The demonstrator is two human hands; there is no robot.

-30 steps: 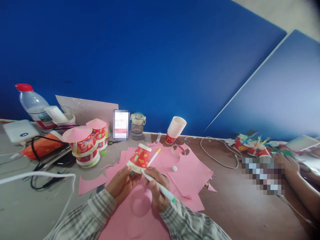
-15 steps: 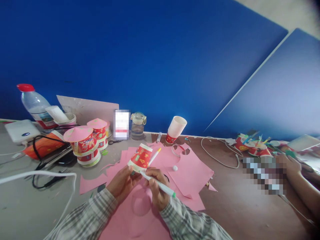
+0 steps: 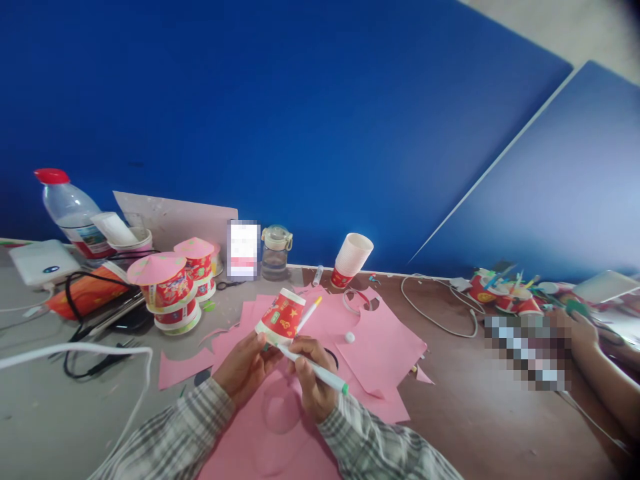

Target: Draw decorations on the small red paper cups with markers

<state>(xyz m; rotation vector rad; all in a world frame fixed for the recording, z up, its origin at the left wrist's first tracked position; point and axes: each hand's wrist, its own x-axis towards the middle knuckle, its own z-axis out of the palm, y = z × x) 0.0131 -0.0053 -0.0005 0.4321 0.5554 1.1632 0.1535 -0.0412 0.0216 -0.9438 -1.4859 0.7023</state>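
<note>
My left hand (image 3: 245, 370) is closed round the rim of an upturned red paper cup (image 3: 281, 316), which stands on pink paper sheets (image 3: 380, 350). My right hand (image 3: 313, 377) grips a white pen with a green end (image 3: 315, 369), its tip against the cup's rim. A second white pen with a yellow tip (image 3: 309, 313) lies just behind the cup. A small white ball (image 3: 349, 337) rests on the pink paper to the right.
Stacked red cups with pink cone lids (image 3: 163, 287) stand at left, by a water bottle (image 3: 70, 213), cables (image 3: 90, 350) and a white device (image 3: 43, 261). A glass jar (image 3: 276, 251) and tilted cup stack (image 3: 350, 260) sit by the blue wall. Another person's arm (image 3: 597, 373) reaches in at right.
My right hand has turned the green-ended pen slightly, its rear end shifting a little left and down. The cup and left hand stay almost still.
</note>
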